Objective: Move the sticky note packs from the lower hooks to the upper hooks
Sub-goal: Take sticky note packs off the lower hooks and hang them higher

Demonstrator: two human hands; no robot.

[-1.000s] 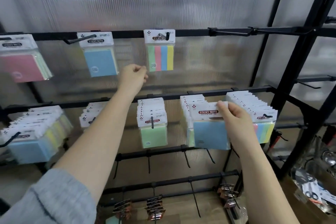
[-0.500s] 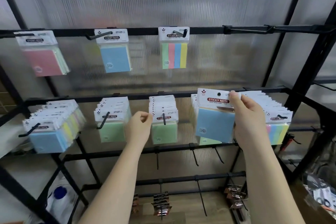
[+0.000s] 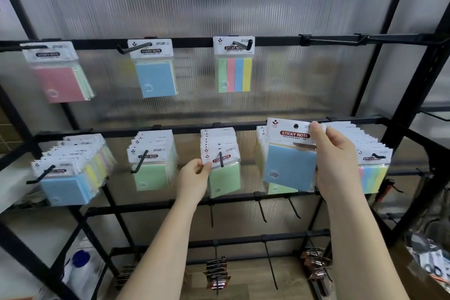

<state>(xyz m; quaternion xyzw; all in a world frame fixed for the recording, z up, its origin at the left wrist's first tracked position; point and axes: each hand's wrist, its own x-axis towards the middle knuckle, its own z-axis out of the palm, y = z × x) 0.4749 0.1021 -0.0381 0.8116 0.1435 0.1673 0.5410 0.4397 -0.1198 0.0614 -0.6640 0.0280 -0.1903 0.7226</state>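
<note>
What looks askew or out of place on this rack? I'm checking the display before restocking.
Little stands out. The blue pack in the right hand is off its hook and tilted, simply mid-move. The left hand pinches the front green pack. On the upper bar, the pink pack hangs skewed; the empty hooks at right look normal.

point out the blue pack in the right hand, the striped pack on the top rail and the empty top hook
blue pack (image 3: 289, 165), head view, on its blue front face
striped pack (image 3: 235, 74), head view, on its coloured strips
empty top hook (image 3: 333, 40), head view, along its black prong
</note>
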